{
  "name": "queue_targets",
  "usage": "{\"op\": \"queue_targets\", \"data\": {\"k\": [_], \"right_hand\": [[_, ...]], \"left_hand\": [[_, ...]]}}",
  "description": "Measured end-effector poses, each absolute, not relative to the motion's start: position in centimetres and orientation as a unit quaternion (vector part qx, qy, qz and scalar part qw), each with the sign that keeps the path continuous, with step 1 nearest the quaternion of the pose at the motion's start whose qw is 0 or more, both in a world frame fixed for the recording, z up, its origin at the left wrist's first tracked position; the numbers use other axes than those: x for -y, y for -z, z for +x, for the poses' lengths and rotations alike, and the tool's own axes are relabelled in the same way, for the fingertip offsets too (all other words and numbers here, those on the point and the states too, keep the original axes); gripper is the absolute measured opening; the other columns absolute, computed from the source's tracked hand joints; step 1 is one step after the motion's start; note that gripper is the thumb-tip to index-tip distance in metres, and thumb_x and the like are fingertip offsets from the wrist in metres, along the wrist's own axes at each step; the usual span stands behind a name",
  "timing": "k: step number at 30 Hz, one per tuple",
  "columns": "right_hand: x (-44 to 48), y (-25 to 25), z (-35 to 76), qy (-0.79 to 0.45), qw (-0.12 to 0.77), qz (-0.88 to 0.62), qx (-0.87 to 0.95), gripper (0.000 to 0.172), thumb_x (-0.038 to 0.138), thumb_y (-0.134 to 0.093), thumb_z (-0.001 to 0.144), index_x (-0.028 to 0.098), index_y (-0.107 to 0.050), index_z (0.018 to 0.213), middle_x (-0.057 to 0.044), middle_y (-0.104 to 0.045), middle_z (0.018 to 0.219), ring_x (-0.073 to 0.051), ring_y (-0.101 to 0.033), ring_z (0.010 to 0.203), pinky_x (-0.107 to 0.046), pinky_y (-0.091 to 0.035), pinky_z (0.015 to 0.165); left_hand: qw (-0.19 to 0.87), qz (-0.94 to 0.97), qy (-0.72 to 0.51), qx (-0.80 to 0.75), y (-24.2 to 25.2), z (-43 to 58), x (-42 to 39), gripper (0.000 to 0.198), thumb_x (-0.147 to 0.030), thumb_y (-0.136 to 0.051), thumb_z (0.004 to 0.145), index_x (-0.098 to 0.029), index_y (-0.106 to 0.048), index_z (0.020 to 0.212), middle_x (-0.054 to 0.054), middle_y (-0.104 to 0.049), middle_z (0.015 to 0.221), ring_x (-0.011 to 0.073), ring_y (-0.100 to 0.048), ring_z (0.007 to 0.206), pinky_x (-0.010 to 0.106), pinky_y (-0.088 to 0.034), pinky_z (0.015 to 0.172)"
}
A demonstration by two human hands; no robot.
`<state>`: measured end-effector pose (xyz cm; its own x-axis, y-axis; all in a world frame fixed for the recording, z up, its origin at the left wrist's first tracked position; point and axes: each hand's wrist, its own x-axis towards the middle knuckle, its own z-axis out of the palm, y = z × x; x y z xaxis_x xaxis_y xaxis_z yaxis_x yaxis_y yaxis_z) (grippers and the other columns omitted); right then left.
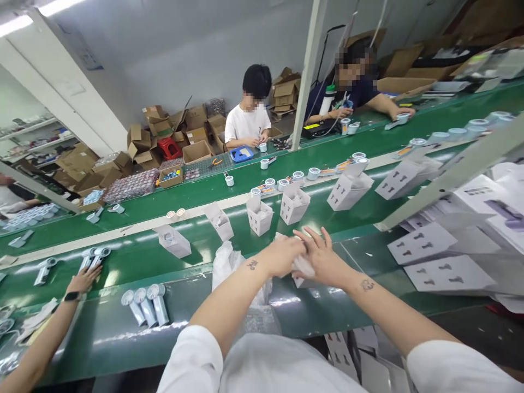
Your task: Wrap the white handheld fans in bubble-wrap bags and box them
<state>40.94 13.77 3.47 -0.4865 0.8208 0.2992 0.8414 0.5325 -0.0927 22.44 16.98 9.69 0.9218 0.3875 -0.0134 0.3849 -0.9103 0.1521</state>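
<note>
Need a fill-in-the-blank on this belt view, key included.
1. The left hand and right hand meet at a small ____ box.
2. Grouped between the co-worker's hand and the left forearm lie ____ light-blue devices.
3. That co-worker's wrist wears a black ____.
4. Across the belt, the tray is coloured ____.

Missing words: white; three; watch; blue.

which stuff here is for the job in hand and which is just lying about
Likely the job:
plastic wrap at left hand and right hand
white boxes
blue gadgets

Seemingly just lying about:
cartons
red stool
pliers
</note>
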Motion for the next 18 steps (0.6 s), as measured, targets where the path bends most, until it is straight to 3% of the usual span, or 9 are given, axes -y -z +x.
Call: {"op": "queue_targets", "data": {"k": [2,5,11,15,18], "right_hand": [[-13.8,-3.5,40.9,0.030,0.156,-0.478,0.864,0.041,0.053,-0.060,0.076,0.023,-0.069,0.102,-0.013,-0.034,0.145,-0.040,-0.017,0.136,-0.064,-0.002,0.109],[-13.8,-3.5,40.9,0.022,0.159,-0.478,0.864,0.031,0.052,-0.063,0.075,0.025,-0.071,0.088,-0.010,-0.035,0.145,-0.040,-0.015,0.137,-0.064,-0.003,0.109],[-13.6,-3.4,40.6,-0.006,0.171,-0.470,0.866,0.046,0.059,-0.066,0.072,0.032,-0.068,0.110,-0.010,-0.033,0.146,-0.040,-0.019,0.137,-0.062,-0.007,0.110],[-13.2,-4.0,40.8,-0.011,0.218,-0.490,0.844,0.049,0.060,-0.060,0.075,0.030,-0.066,0.113,-0.012,-0.032,0.146,-0.042,-0.021,0.137,-0.064,-0.008,0.109],[-12.1,-5.0,41.3,-0.007,0.270,-0.517,0.812,0.041,0.057,-0.057,0.078,0.028,-0.069,0.105,-0.014,-0.033,0.145,-0.045,-0.020,0.137,-0.067,-0.009,0.107]], "left_hand": [[0.061,0.951,-0.046,-0.299,-9.3,21.5,-17.3,0.026,-0.013,-0.051,0.084,-0.013,-0.054,0.110,0.013,-0.054,0.120,0.0236,-0.048,0.116,0.037,-0.042,0.093],[-0.006,0.937,-0.058,-0.343,-7.5,20.1,-15.7,0.028,-0.017,-0.045,0.089,-0.013,-0.052,0.116,0.015,-0.046,0.131,0.0305,-0.036,0.128,0.042,-0.041,0.092],[0.026,0.914,0.101,-0.393,-3.8,21.1,-13.7,0.057,-0.054,-0.062,0.077,-0.016,-0.059,0.119,0.019,-0.046,0.133,0.0379,-0.030,0.127,0.064,-0.028,0.098],[0.069,0.900,0.108,-0.416,-4.5,22.3,-14.1,0.035,-0.029,-0.048,0.089,-0.016,-0.063,0.117,0.019,-0.054,0.123,0.0356,-0.040,0.117,0.056,-0.037,0.090],[0.079,0.896,0.050,-0.434,-6.7,19.8,-13.3,0.028,-0.020,-0.046,0.087,-0.016,-0.068,0.103,0.016,-0.058,0.113,0.0324,-0.047,0.108,0.046,-0.044,0.080]]}}
